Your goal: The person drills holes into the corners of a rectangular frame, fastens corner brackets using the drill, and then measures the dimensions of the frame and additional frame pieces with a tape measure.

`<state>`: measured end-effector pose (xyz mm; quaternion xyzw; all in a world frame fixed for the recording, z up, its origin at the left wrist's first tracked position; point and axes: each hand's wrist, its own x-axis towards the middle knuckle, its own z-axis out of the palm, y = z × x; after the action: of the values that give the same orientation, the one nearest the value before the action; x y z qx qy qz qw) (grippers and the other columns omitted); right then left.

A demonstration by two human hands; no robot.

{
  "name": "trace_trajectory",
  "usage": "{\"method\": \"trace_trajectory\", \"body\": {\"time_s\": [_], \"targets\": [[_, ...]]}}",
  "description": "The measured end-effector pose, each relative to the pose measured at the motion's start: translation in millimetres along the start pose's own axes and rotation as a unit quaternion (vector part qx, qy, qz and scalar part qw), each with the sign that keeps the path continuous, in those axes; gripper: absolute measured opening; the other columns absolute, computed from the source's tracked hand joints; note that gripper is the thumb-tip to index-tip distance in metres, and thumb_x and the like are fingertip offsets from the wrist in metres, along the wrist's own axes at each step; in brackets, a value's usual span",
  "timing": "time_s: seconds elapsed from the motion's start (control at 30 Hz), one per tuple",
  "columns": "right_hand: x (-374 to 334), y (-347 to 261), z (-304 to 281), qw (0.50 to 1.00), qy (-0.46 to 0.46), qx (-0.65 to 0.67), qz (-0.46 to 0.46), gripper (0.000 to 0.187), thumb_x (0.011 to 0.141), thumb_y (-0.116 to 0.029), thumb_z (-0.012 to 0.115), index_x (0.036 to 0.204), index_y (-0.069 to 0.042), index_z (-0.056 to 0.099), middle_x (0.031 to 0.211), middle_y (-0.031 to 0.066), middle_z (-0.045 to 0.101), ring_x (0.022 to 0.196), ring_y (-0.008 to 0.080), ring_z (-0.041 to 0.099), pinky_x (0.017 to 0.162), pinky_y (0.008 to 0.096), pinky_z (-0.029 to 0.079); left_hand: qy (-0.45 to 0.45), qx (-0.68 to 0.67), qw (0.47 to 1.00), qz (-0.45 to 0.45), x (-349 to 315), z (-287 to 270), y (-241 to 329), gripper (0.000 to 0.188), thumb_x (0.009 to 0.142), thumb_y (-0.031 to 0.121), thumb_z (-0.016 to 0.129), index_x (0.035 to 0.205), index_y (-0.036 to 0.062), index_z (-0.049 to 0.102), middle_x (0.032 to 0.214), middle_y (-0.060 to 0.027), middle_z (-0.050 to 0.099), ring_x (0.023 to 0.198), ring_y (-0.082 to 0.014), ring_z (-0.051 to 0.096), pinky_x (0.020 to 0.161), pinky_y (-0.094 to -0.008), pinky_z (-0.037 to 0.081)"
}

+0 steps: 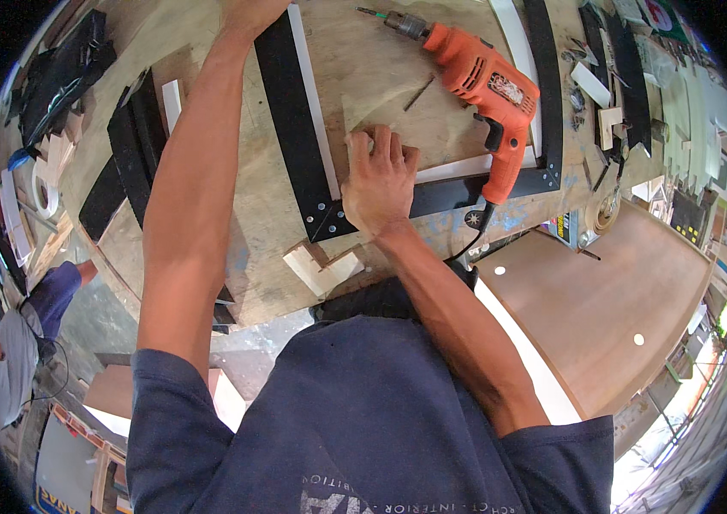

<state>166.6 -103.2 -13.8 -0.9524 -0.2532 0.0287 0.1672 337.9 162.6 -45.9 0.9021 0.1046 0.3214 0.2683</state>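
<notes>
A black frame [288, 111] with white inner strips lies flat on the plywood table, screws showing at its near corners. My right hand [383, 178] is closed over the near bar, close to the left corner, fingers bent toward the inside. At the far end of the left bar is my left hand [254, 12], cut off by the picture's top edge, so its fingers are hidden. An orange power drill [488, 94] rests across the frame's right part, its bit pointing far left. Inside the frame lies a thin dark rod [419, 92].
An L-shaped wooden piece [323, 269] lies on the table [248, 206] near its front edge. Black strips [135, 128] are at the left, with tools and scraps at the right. A brown panel [595, 300] stands at the near right. Another person [17, 351] is at far left.
</notes>
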Motion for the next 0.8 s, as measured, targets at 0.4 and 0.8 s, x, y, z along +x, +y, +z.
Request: {"method": "trace_trajectory", "body": {"time_s": [0.4,0.8], "targets": [[-9,6,-2,0.986,0.027,0.159,-0.044,0.039,0.077,-0.011,0.069,0.114,-0.008,0.059,0.119,0.014,0.057,0.106,0.0336,0.058,0.089,0.0476,0.042,-0.055,0.094,0.994,-0.008,-12,8,7,0.053,0.075,0.023,0.075,0.124,0.0053,0.066,0.124,-0.0161,0.06,0.122,-0.0353,0.054,0.108,-0.0509,0.039],[-71,22,-14,0.981,-0.008,0.075,-0.177,0.063,0.075,-0.031,0.079,0.132,-0.01,0.063,0.123,0.0081,0.053,0.114,0.0294,0.051,0.101,0.0489,0.041,0.005,0.009,1.0,0.002,-7,16,-22,0.055,0.065,0.021,0.081,0.116,0.0036,0.071,0.119,-0.0198,0.064,0.115,-0.0392,0.059,0.102,-0.0471,0.047]]}}
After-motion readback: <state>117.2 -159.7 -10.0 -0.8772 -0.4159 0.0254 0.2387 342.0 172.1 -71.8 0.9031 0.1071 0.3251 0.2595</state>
